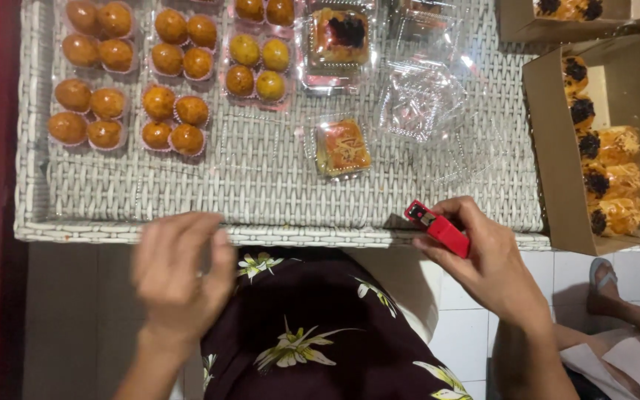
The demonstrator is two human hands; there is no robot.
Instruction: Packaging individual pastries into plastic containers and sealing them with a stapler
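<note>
My right hand [487, 259] grips a small red stapler [438, 227] at the near edge of the white wicker table [261, 178]. My left hand [179, 270] hovers blurred near the table's front edge, fingers loosely curled, nothing visible in it. A clear plastic box with an orange-topped pastry [341, 147] sits in the middle of the table, closest to the stapler. Behind it are another boxed pastry with a dark topping [337, 37] and empty clear plastic boxes [420, 100].
Several clear packs of round golden buns [131, 81] fill the table's left and back. A cardboard box of rolled pastries with dark filling [605, 170] stands at the right, another box [564, 15] behind it. Another person's sandalled foot [603, 285] rests on the white tile floor.
</note>
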